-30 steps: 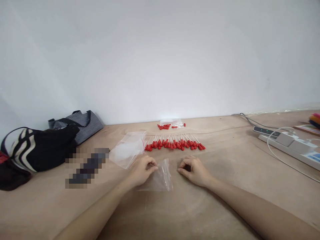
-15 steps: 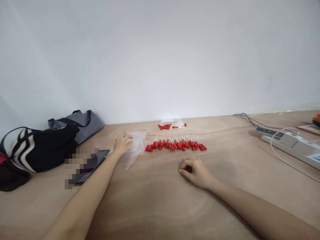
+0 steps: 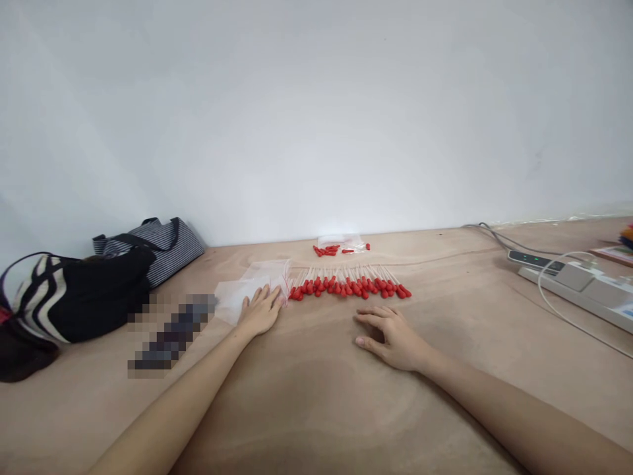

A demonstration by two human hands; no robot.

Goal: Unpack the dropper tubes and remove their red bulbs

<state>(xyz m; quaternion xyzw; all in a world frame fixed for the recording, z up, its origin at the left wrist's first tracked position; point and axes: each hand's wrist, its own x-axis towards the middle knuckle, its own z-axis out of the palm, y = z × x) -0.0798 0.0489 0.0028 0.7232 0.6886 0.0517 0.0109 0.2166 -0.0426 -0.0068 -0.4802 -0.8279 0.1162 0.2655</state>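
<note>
My left hand (image 3: 260, 310) lies flat, fingers spread, on the stack of clear bags (image 3: 250, 285) beside the row of red-tipped sticks (image 3: 349, 282). My right hand (image 3: 393, 333) rests loosely open on the desk (image 3: 321, 396), empty, just before the sticks.

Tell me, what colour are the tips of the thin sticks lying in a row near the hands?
Red tips, on pale sticks; seen in the head view.
</note>
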